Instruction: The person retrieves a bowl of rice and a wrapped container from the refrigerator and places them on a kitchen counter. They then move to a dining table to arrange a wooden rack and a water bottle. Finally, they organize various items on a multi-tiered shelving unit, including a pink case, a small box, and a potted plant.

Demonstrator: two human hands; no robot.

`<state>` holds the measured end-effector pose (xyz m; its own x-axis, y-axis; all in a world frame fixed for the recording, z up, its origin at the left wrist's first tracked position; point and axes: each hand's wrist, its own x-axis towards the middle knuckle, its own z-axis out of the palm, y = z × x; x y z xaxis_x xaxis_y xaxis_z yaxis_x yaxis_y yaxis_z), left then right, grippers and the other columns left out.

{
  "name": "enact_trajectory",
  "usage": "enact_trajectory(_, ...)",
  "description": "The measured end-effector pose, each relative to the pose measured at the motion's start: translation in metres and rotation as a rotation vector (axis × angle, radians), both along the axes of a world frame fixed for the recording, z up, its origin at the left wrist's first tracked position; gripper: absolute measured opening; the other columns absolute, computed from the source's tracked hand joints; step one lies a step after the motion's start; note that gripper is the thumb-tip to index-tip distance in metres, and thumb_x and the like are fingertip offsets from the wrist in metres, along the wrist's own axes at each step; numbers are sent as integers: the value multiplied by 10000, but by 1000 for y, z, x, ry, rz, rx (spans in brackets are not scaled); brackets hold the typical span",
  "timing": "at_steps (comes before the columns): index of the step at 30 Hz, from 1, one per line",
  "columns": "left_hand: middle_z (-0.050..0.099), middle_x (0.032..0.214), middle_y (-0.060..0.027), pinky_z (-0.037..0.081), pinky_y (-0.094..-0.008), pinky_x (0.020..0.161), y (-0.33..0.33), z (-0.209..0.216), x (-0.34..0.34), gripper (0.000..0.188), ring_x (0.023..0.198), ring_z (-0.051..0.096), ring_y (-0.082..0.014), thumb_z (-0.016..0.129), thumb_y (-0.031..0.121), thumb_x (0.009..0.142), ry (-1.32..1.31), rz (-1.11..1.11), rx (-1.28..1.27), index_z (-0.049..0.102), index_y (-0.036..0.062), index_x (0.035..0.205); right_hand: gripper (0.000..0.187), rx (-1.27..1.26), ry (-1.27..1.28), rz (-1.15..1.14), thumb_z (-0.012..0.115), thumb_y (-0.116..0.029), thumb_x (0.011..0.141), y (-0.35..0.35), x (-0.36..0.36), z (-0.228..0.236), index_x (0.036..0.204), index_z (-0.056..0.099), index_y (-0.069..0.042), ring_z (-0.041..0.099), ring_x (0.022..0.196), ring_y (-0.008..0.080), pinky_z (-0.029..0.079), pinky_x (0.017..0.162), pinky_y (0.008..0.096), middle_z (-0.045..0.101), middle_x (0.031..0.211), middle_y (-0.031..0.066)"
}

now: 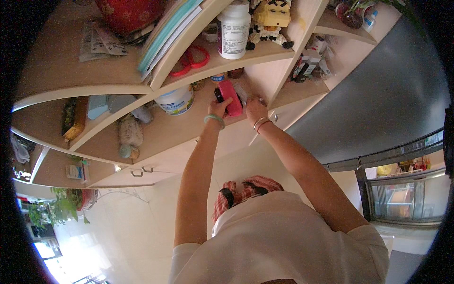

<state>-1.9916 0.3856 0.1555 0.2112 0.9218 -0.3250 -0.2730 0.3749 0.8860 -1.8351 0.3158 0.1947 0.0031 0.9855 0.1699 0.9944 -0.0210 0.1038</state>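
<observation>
Both my arms reach into a lower compartment of a pale wooden shelf unit. My left hand (219,108), with a green bangle at its wrist, is closed around the near end of a pink-red oblong case (230,97). Beside the case, on its left, a small black object (218,94) sticks up by my fingers. My right hand (257,110) is at the compartment's right side, its fingers curled; what they hold, if anything, is hidden. Between the case and that hand shows a pale, see-through flat item (241,91).
Left of my hands stands a white tub (175,101). On the shelf above are red-handled scissors (190,61), a white bottle (233,31) and a block-built figure (271,23). Small boxes (309,61) fill the compartment to the right, next to a large dark panel (373,90).
</observation>
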Motion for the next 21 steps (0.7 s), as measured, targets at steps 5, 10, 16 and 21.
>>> enact_trajectory(5, 667, 1030, -132, 601, -397, 716, 6, -6, -3, 385, 858, 682, -275, 781, 131, 784, -29, 8, -42, 602, -17, 1091, 236, -12, 152, -96, 472, -114, 909, 4, -8, 15, 1093, 574, -6, 659, 867, 344, 586, 678, 405, 556, 1077, 213)
enact_trajectory(10, 636, 1069, -131, 563, -346, 629, -3, -12, 6, 681, 830, 656, -214, 849, 213, 710, -193, 87, 7, 500, -54, 1230, 279, 54, 274, -85, 471, -102, 903, 2, 0, -2, 1127, 563, 38, 679, 778, 346, 585, 608, 389, 537, 1092, 243)
enact_trajectory(16, 601, 1166, -120, 551, -367, 779, -2, -14, 1, 839, 954, 636, -231, 863, 209, 695, -140, 40, 14, 401, -67, 1338, 355, 115, 10, -2, 479, -101, 900, 7, 8, -19, 1218, 531, 48, 679, 807, 328, 588, 649, 386, 528, 1122, 237)
enact_trajectory(21, 652, 1047, -101, 568, -340, 704, -9, -2, 1, 664, 869, 659, -216, 832, 207, 731, -205, 34, 6, 487, -12, 1255, 369, 24, -5, -45, 490, -97, 894, 3, -1, -6, 1221, 517, 71, 677, 841, 309, 588, 675, 364, 529, 1135, 230)
